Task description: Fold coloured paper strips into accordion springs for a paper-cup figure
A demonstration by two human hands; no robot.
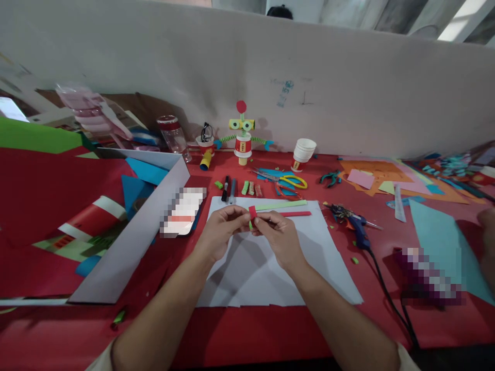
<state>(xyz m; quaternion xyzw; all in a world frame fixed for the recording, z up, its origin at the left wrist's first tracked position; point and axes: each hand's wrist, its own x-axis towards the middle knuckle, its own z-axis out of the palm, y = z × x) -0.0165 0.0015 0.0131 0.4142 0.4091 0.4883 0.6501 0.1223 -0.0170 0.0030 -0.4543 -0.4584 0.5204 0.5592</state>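
Note:
Over the white paper sheets (266, 268), my left hand (224, 229) and my right hand (278, 234) meet, each with its fingers pinched on folded paper strips. A red strip (296, 213) and a light green strip (286, 205) run out to the right from between the fingers. A short red fold (252, 211) stands up at the fingertips, with a bit of green below it. Small folded green and red springs (251, 188) lie just beyond the sheets, beside two pens (232, 190).
A paper-cup figure (243, 147) and stacked cups (304, 149) stand at the back. Scissors (288, 180), pliers (330, 178) and a blue glue gun (360, 232) with a cord lie to the right. A phone (183, 212) and an open box (131, 247) are left.

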